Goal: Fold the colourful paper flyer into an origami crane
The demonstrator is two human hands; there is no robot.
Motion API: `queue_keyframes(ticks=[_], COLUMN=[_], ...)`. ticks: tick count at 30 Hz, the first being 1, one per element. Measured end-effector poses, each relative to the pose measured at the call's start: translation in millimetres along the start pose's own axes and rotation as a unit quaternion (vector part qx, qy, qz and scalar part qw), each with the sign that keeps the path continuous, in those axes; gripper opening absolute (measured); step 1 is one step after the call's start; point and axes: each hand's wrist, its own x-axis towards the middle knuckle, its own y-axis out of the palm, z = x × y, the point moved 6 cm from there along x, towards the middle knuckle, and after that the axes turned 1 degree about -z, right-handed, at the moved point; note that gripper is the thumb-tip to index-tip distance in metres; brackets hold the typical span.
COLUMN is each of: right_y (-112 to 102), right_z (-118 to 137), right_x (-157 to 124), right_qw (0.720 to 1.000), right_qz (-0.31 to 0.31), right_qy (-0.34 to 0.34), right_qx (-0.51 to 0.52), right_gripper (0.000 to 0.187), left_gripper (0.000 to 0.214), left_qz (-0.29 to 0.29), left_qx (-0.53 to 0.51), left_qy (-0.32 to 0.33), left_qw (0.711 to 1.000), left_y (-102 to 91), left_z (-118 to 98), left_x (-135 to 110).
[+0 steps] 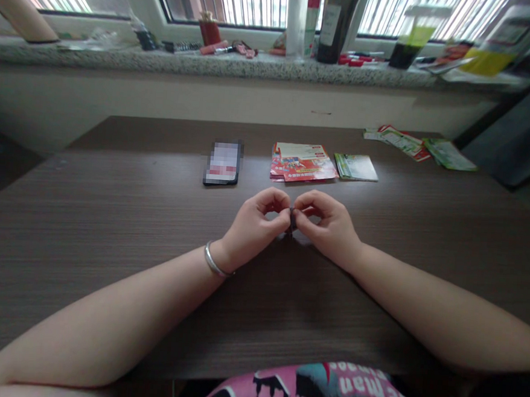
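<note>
Both hands meet over the middle of the table, thumbs and fingers pinched. Between their fingertips is a small dark object (292, 220), mostly covered, too small to make out its kind. My left hand (263, 219), with a silver bangle (216, 260) on its wrist, closes on its left side. My right hand (324, 224) closes on its right side. Just beyond the hands lies a stack of red and white printed leaflets (301, 162). To its right sits a small pile of green and white packets (357, 167).
A phone (222, 163) with a blurred screen lies left of the leaflets. More green and red packets (405, 142) lie at the table's far right corner. Bottles, pens and a red jar (209, 30) crowd the stone windowsill (165, 63) behind the brown table (110, 212).
</note>
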Motion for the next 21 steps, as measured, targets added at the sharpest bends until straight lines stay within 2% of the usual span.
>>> queue_keyframes(ticks=[7,12,17,21], right_y=[0,0,2,5], right_z=[-1,-8,-20,-35], right_x=[1,2,3,6], right_qw=[1.0,0.996,0.99,0.981], right_qz=[0.003,-0.013,-0.017,0.017], right_qy=[0.015,0.061,0.11,0.163], right_qx=[0.01,0.057,0.088,0.103], right_gripper=[0.001,0.005,0.012,0.018], left_gripper=[0.004,0.011,0.014,0.013], left_qz=[0.005,0.004,0.012,0.007], left_qx=[-0.013,-0.017,-0.058,-0.068], left_qy=[0.005,-0.003,-0.044,-0.095], left_qw=[1.0,1.0,0.997,0.993], left_y=[0.3,2.7,4.8,3.2], left_z=[-2,3,13,25], left_x=[0,0,0,1])
